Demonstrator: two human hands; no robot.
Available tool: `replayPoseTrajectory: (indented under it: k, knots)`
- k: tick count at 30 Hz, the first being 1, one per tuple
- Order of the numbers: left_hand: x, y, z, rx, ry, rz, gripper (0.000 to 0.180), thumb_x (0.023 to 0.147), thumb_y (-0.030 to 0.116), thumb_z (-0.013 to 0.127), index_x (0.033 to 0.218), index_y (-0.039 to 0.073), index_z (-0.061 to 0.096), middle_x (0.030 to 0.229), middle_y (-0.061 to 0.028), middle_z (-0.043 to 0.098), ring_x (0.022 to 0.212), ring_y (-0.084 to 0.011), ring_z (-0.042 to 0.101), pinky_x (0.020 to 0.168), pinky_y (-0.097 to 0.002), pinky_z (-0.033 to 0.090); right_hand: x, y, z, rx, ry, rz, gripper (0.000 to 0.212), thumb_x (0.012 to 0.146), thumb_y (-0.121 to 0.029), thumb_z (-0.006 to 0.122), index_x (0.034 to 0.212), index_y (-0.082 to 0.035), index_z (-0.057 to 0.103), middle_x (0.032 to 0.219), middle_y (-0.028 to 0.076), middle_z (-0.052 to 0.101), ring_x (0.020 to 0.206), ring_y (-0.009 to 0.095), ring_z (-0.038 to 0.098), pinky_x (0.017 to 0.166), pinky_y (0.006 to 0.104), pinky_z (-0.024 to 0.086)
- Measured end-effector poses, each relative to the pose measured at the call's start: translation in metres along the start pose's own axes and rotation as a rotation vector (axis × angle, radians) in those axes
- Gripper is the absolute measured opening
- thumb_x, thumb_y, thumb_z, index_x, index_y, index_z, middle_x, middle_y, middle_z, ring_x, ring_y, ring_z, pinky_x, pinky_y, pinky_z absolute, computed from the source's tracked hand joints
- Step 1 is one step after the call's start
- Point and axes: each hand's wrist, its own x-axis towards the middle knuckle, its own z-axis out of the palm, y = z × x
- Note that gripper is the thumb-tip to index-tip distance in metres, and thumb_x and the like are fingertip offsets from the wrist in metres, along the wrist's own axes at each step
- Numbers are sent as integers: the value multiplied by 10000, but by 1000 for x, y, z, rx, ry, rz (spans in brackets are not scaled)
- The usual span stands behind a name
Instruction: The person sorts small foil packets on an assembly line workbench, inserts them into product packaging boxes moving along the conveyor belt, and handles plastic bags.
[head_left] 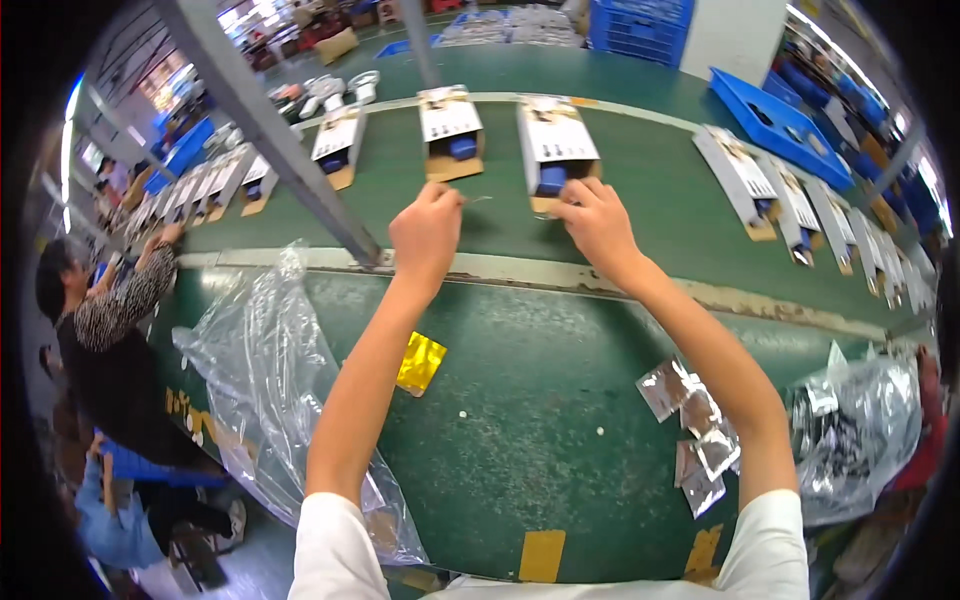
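Note:
My left hand is raised over the near side of the green belt. Its fingers are closed in a pinch, and a thin, shiny bit sticks out from them, too small to name. At the open end of a white printed box, my right hand has thumb and fingertips pinched together. Whatever they hold is hidden. Inside that box shows a blue item, and its brown cardboard flap lies folded out. Another white box, also with something blue inside, lies beyond my left hand.
More open boxes line the belt on both sides. Silver packets, a gold packet and clear plastic bags lie on the bench. A metal post rises at left. One person works at far left. A blue tray stands behind.

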Motion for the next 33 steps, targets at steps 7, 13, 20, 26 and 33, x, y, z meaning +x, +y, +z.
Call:
replayPoseTrajectory:
  k: [7, 13, 20, 26, 33]
  knots:
    - [49, -67, 67, 379, -12, 138, 120, 875, 159, 641, 786, 105, 701, 947, -80, 684, 737, -295, 719, 587, -438, 556, -17, 57, 62, -133, -187, 79, 283, 843, -65, 726, 1125, -43, 721, 1085, 128, 634, 1068, 336, 608, 924, 443, 505]
    - [58, -51, 139, 495, -298, 123, 263, 924, 237, 593, 1033, 75, 769, 1056, -222, 694, 1214, -453, 590, 951, -511, 513, -55, 12, -28, -58, -431, 177, 624, 907, -138, 719, 1473, -30, 480, 1505, 222, 471, 1388, 397, 457, 1163, 439, 380]
    - [40, -28, 143, 559, -323, 13, 586, 903, 239, 614, 1352, -134, 556, 1507, -344, 426, 1412, -445, 418, 1151, -455, 363, -137, -102, -137, -57, -728, 267, 748, 834, -156, 727, 1512, -31, 438, 1582, 225, 382, 1484, 469, 310, 1206, 549, 271]
    - [-78, 97, 47, -469, -581, 569, 786, 717, 359, 782, 1378, 4, 548, 1497, -254, 477, 1446, -429, 389, 1184, -581, 310, -229, -110, -164, -329, -878, 613, 848, 919, -425, 646, 1616, -92, 296, 1694, 225, 155, 1547, 484, 116, 1206, 653, 118]
    - [-186, 124, 40, -425, -517, 638, 757, 893, 507, 675, 1483, 82, 465, 1543, -193, 427, 1487, -379, 337, 1210, -597, 242, -220, -94, -103, -97, -594, 383, 675, 778, -48, 719, 1418, 20, 514, 1501, 260, 454, 1383, 457, 442, 1155, 520, 344]
